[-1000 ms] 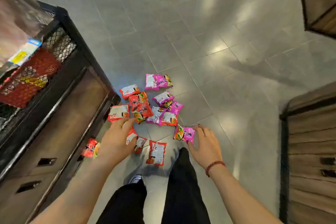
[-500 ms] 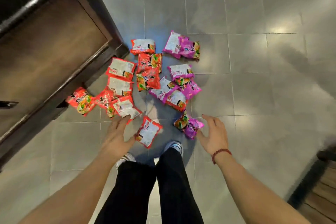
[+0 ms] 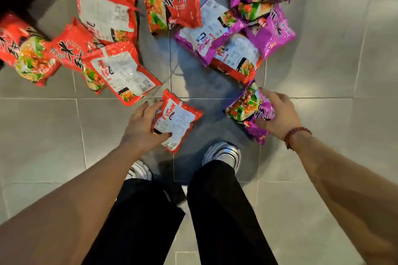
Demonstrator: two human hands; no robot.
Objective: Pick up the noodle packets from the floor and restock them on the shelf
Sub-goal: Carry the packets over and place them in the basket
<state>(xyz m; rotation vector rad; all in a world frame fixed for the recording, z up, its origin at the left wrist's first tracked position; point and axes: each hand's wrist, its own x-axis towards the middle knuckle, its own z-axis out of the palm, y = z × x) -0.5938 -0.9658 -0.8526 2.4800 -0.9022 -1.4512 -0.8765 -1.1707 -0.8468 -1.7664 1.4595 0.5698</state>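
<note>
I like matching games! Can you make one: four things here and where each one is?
1 small red plastic noodle packet
2 purple plastic noodle packet
3 dark red bead bracelet
4 thin gold ring

a on the wrist of the right hand
b gripped by the left hand
c on a finger of the left hand
d gripped by the right hand

Pairs: 1-b, 2-d, 3-a, 4-c

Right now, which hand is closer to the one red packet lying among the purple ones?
Right. The right hand, gripping a purple packet, is just short of the stray red packet; the left hand, gripping a different red packet, is farther left.
</note>
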